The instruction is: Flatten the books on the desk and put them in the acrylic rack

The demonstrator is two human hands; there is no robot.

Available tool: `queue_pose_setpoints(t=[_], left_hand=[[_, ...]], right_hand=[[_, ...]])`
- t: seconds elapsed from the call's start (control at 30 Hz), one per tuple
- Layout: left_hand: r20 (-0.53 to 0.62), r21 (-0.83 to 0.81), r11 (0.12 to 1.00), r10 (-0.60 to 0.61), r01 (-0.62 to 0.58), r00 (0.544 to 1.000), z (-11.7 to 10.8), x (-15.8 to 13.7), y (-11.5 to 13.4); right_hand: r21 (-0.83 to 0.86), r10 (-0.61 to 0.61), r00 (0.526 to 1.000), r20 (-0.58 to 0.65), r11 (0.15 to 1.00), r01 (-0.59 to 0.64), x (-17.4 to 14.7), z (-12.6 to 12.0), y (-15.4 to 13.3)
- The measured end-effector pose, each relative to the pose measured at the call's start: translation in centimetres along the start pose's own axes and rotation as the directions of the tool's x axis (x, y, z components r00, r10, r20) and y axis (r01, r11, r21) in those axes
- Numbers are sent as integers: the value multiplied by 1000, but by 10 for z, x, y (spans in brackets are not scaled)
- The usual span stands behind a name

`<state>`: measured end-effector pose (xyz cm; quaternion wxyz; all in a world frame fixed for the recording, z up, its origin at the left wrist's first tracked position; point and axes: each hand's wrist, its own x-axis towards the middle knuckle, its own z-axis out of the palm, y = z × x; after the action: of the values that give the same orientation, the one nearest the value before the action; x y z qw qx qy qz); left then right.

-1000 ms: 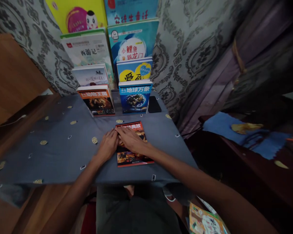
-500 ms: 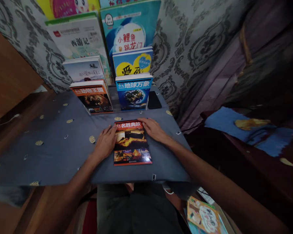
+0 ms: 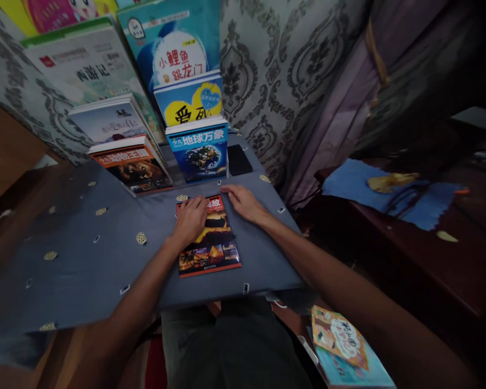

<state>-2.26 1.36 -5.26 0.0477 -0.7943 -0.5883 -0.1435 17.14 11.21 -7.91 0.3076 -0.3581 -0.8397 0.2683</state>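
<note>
A paperback book [image 3: 216,246] with a dark and orange cover lies flat on the blue-grey tablecloth, close to the table's front edge. My left hand [image 3: 191,219] rests on its upper left part, fingers stretched out over the cover, hiding part of the title. Just off the book's upper right corner, my right hand [image 3: 245,204] lies on the cloth with its fingers extended and nothing in them. Behind the hands stand a blue book with a globe [image 3: 202,156] and an orange book with a lion [image 3: 135,172].
Taller books [image 3: 91,70] rise in rows behind the front ones. A black phone [image 3: 238,160] lies right of the globe book. More books [image 3: 344,340] sit low at the right, below the table. A blue cloth [image 3: 348,186] lies on a dark red surface at right.
My left hand has slid from the book's left edge onto its cover. My right hand has come off the upper right corner. The view has turned to the right.
</note>
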Motion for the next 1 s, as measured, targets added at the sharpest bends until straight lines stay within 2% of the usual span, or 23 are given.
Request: queue_pose_setpoints(t=[0.17, 0.3, 0.37, 0.43, 0.53, 0.63, 0.7, 0.8, 0.87, 0.93, 1.0], left_hand=[[-79, -40, 999, 16, -19, 997, 3, -1, -5], [-97, -65, 998, -3, -3, 995, 6, -2, -5], [-97, -75, 997, -18, 11, 995, 7, -1, -5], [-91, -85, 996, -31, 23, 995, 7, -1, -5], [-84, -105, 994, -45, 36, 995, 6, -2, -5], [-89, -128, 991, -62, 50, 994, 5, -2, -5], [-90, -134, 989, -68, 55, 994, 4, -1, -5], [-74, -116, 992, -66, 57, 995, 4, -1, -5], [-68, -101, 993, -65, 58, 996, 5, -1, -5], [-70, -89, 994, -62, 56, 996, 5, 1, -5], [-80, -67, 997, -53, 48, 995, 4, 2, -5]], right_hand=[[20, 35, 999, -15, 999, -35, 0, -4, -3], [185, 81, 997, -12, 980, -77, 3, -4, -6], [317, 139, 990, -27, 941, -123, 3, -3, -8], [491, 211, 977, -26, 854, -172, 3, -3, -11], [734, 268, 963, 14, 652, -192, 2, -2, -18], [853, 282, 957, 64, 482, -199, 1, -5, -26], [878, 293, 953, 77, 432, -204, 2, -8, -31], [891, 273, 961, 35, 428, -154, 3, -13, -37], [882, 238, 971, 2, 458, -114, 3, -14, -38], [841, 210, 978, -3, 529, -111, 3, -12, -37], [747, 180, 984, 13, 652, -130, 2, -9, -34]])
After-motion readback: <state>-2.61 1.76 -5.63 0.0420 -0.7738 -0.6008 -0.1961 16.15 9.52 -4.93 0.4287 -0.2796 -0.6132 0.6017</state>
